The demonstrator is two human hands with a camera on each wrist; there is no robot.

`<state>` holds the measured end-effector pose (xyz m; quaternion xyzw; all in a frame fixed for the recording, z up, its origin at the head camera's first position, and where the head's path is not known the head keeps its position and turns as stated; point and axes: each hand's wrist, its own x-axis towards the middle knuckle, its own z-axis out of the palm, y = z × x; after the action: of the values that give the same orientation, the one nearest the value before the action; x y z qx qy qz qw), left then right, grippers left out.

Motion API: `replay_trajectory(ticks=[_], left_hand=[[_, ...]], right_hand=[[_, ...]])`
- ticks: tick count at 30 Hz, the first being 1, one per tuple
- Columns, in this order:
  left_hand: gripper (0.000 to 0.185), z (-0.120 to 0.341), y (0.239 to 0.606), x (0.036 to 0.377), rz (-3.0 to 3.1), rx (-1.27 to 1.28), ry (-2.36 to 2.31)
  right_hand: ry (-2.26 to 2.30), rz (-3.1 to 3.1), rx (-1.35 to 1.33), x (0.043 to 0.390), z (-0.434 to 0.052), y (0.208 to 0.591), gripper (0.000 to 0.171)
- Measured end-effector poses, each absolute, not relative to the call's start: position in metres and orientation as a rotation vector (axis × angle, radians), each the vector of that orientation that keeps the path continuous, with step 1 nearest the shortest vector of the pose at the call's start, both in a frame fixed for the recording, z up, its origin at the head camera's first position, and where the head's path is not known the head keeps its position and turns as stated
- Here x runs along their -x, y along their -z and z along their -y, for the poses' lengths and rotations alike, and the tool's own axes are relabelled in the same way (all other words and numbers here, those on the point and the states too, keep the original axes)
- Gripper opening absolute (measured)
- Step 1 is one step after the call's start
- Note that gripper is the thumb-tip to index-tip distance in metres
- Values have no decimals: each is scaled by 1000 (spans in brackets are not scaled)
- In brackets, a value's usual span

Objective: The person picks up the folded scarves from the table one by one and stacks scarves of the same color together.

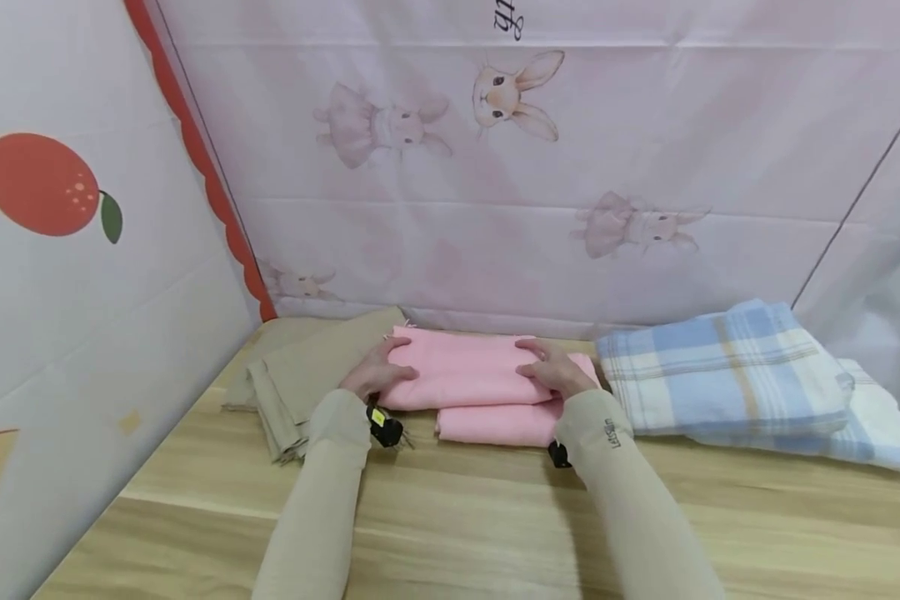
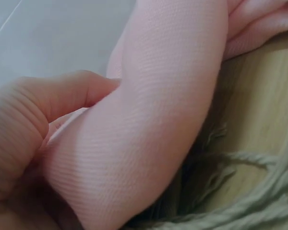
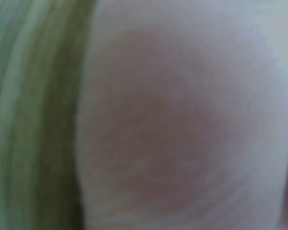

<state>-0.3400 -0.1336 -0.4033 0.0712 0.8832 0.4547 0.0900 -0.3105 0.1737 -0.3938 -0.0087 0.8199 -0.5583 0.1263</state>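
A folded pink cloth (image 1: 468,362) spans the space between both hands, lying over another pink folded cloth (image 1: 498,425) whose front and right parts show. My left hand (image 1: 377,372) grips the upper cloth at its left end. Close up in the left wrist view, the thumb (image 2: 81,91) presses on a thick rounded fold of the pink cloth (image 2: 149,115), with the other fingers mostly hidden behind it. At the right end my right hand (image 1: 558,369) holds the same cloth, thumb and fingers on its top. The right wrist view is blurred and mostly filled by skin.
Beige folded cloths (image 1: 322,367) with fringed ends lie left of the pink ones. To the right is a blue and white plaid folded cloth (image 1: 720,375), overlapping another one (image 1: 870,425). A curtain with rabbit prints (image 1: 450,208) hangs behind the wooden table (image 1: 457,517).
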Motion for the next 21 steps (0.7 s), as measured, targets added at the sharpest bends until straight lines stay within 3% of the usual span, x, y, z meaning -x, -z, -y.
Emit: replay_trajectory(ticks=[21], left_hand=[[66,133,404,338,-2618,-200,-1367]], right_hand=[[1679,-2332,63,312,-177,396,50]])
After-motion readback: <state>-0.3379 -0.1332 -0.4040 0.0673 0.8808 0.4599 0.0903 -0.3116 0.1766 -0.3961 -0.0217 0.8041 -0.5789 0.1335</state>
